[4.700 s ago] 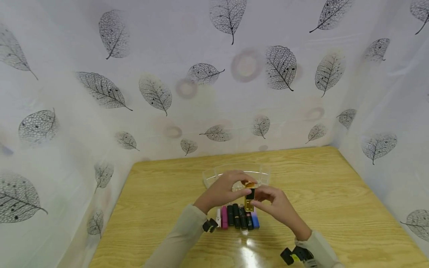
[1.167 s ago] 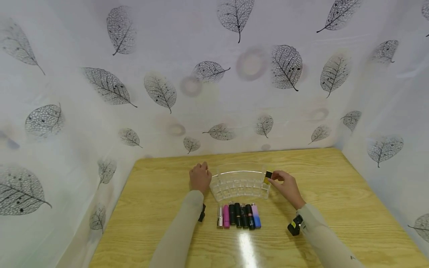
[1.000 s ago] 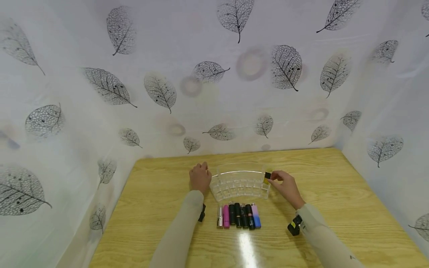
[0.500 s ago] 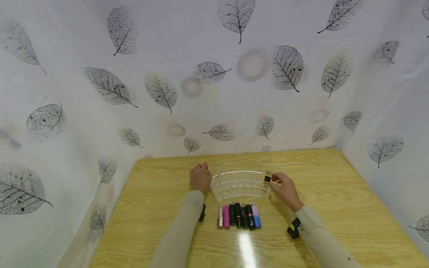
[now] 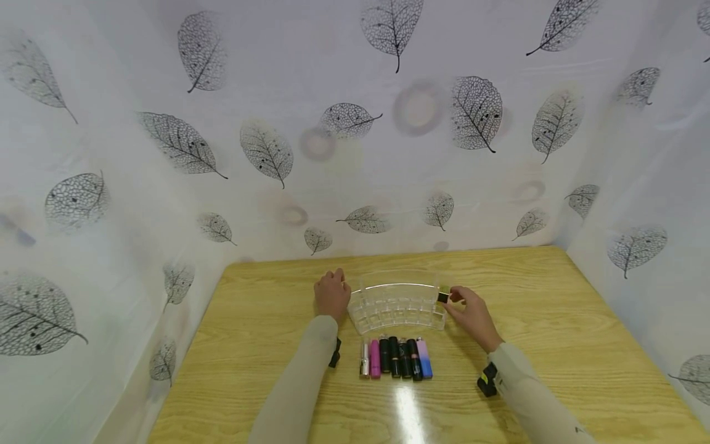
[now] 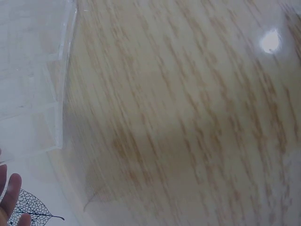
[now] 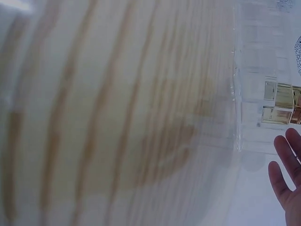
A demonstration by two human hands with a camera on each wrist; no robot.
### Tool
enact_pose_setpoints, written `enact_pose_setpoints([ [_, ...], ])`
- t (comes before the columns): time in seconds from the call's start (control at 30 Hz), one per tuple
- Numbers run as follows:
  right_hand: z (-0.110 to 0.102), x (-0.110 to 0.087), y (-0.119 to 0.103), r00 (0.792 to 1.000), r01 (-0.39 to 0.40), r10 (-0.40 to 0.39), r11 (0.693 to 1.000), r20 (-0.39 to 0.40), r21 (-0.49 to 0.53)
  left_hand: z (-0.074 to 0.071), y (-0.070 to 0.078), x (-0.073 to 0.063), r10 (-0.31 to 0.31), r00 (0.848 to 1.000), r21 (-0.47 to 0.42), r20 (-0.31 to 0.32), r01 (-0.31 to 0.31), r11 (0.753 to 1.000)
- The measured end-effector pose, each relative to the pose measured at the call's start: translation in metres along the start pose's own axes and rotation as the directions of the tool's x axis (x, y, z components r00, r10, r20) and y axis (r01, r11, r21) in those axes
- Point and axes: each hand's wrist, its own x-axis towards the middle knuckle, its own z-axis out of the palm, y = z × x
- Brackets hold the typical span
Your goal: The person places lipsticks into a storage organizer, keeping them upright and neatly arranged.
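A clear lipstick organizer (image 5: 396, 319) with rows of small compartments stands on the table. My left hand (image 5: 331, 296) holds its left end, fingers bent; in the left wrist view a few fingers (image 6: 11, 193) show beside its clear wall. At the organizer's back right end, my right hand (image 5: 471, 314) pinches a black-and-gold lipstick (image 5: 443, 296) between thumb and fingers. The right wrist view has its gold part (image 7: 284, 96) at the compartments, with the other fingers (image 7: 281, 181) spread apart below; thumb and index are out of that frame.
In front of the organizer lies a row of several lipsticks: a silver one (image 5: 364, 361), a magenta one (image 5: 375, 359), black ones (image 5: 394, 356) and a pink-to-blue one (image 5: 424, 357). Leaf-patterned sheeting (image 5: 366, 185) encloses the wooden table (image 5: 266, 345) at back and sides.
The lipstick has gone from between both hands to the organizer's right end and has since sunk slightly there. My left hand has moved to the organizer's left end and stayed.
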Motion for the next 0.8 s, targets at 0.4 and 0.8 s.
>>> enact_pose_setpoints([
  [0.4,-0.005,-0.004,-0.007,1.000,-0.009,0.013,0.991,0.027,-0.134,-0.005,0.004,0.000,-0.022,0.999,-0.026,0.028,0.022,0.999],
  [0.8,-0.010,-0.025,-0.034,0.994,-0.080,0.071,0.990,-0.078,-0.119,-0.010,0.008,0.000,-0.018,1.000,-0.025,0.012,0.018,1.000],
])
